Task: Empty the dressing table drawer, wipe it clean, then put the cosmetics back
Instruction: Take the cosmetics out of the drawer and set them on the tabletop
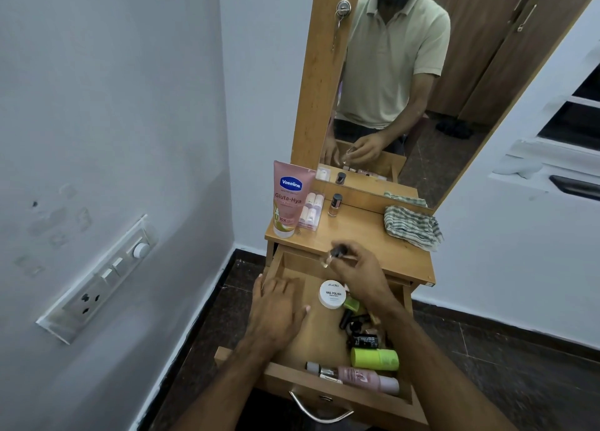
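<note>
Right hand (354, 268) raised over the open drawer (293, 336), fingers pinching a small nail polish bottle (336, 255) above the table (373, 236) edge. Left hand (279, 304) flat, fingers relaxed, inside drawer.

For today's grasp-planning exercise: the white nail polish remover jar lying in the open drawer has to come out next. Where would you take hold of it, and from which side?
Grip the white jar by its round rim, fingers and thumb on opposite sides of the wall, coming straight down from above. Its flat lid faces up and the left side is bare drawer floor, while bottles crowd its right, so approach slightly from the left.
</note>
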`<state>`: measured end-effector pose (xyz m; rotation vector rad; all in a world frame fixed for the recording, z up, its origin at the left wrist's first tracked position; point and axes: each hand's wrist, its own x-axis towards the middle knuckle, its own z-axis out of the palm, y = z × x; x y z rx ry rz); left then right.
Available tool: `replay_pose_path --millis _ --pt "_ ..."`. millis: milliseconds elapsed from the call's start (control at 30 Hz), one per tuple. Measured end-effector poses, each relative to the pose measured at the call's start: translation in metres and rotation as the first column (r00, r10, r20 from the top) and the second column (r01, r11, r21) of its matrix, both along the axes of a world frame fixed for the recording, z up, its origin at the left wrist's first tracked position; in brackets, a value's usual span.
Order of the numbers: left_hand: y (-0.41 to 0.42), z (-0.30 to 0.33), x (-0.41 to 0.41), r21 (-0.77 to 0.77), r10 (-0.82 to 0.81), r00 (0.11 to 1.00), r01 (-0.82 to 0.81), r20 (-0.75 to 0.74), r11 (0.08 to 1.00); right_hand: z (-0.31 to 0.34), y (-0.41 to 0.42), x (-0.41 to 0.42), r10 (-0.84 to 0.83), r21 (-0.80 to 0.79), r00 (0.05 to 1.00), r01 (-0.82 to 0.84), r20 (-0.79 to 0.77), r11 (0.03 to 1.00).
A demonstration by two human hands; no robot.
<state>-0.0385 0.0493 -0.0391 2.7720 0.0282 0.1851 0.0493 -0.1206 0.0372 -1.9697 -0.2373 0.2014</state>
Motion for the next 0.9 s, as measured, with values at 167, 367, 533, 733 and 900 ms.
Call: replay_pose_path --millis 167,367,533,733,900 --pt "-0.001 -0.010 0.001 0.070 -0.056 0.998 0.058 -0.032 0.996 0.011 0.008 0.052 -0.091 -0.273 0.979 0.139 0.183 0.952" --pt "-0.001 -0.019 0.002 0.144 -0.079 0.995 0.086 -0.057 0.986 0.002 0.027 0.080 -0.178 -0.246 0.960 0.229 0.214 0.942" --pt "-0.001 -0.018 0.002 0.185 -0.085 0.995 0.093 -0.051 0.978 -0.007 0.033 0.098 -0.265 -0.168 0.948 0.294 0.177 0.941" --pt "-0.002 -0.010 0.001 0.186 -0.090 0.989 0.111 -0.116 0.976 -0.021 0.025 0.093 -0.371 0.016 0.926 0.371 0.072 0.928" --pt "-0.001 -0.005 0.000 0.139 -0.156 0.983 0.168 -0.093 0.976 -0.009 0.005 0.029 -0.105 -0.194 0.988 0.125 0.112 0.973"
